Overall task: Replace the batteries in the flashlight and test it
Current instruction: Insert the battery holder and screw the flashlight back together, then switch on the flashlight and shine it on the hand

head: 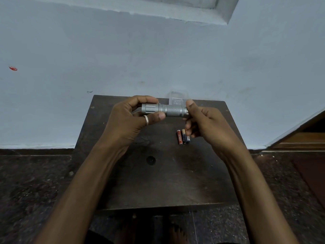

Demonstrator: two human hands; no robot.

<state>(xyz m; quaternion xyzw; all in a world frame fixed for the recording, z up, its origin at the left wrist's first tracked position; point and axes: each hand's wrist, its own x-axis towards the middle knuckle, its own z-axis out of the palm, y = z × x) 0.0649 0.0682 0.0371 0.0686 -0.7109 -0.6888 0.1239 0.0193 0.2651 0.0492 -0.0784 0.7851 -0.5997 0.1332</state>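
At frame centre, the left hand [133,118] fingers curl closed around the flashlight [164,110] head. The right hand [202,120] fingers pinch its tail end, above three batteries [182,137] on the counter [158,182].

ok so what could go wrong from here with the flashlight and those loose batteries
The three batteries lie loose on the small table, right under the right hand; a knock could roll them off. The flashlight is held in the air by both hands, so a tail part coming loose at the right hand's end might drop.
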